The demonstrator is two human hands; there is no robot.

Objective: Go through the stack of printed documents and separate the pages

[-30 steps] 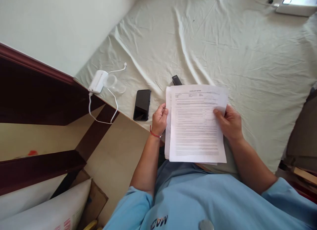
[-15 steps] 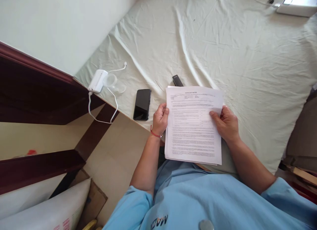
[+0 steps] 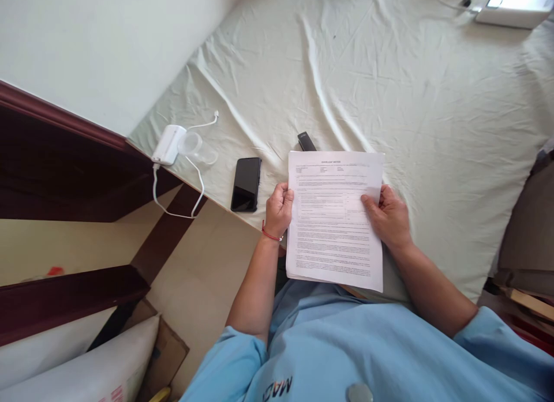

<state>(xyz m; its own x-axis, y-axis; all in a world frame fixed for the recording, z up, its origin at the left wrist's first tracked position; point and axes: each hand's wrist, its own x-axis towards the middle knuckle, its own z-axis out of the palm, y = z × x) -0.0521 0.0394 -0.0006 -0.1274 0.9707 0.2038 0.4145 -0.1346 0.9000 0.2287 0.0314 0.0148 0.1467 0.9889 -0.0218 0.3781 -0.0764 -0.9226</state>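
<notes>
A stack of printed paper sheets (image 3: pixel 333 223) is held up in front of my shirt, its typed side facing me. My left hand (image 3: pixel 279 210) grips the stack's left edge, thumb on the near side; a red thread circles that wrist. On the opposite edge, my right hand (image 3: pixel 390 214) pinches the sheets with its thumb lying over the print. The fingers behind the paper are mostly hidden. Just beyond the top edge lies a small black object (image 3: pixel 306 141), partly covered by the paper. To the left of my left hand rests a black smartphone (image 3: pixel 246 184).
A wrinkled pale cloth (image 3: pixel 415 90) covers the table. At its left edge lie a white adapter (image 3: pixel 169 144) with a looping cable and a small clear plastic container (image 3: pixel 193 142). A white device with a lit top (image 3: pixel 515 8) stands far right. White sacks (image 3: pixel 86 367) are on the floor.
The sheets have come together into a more even stack, with the right edge and my right hand drawn slightly left. My left hand keeps its grip.
</notes>
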